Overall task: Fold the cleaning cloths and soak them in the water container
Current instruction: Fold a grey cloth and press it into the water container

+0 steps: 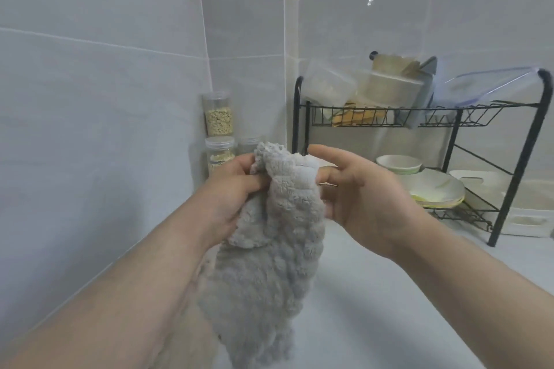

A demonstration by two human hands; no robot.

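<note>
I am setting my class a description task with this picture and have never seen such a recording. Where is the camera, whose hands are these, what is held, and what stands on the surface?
There is no machine here. A person wears one camera on the head, and it looks down at their own bare hands. The left hand grips the top of a fluffy grey cleaning cloth, which hangs crumpled above a pale counter. The right hand touches the cloth's edge; whether it grips is unclear. Behind stand clear jars of grains and a black wire dish rack holding bowls and plastic containers. No water container shows.
</note>
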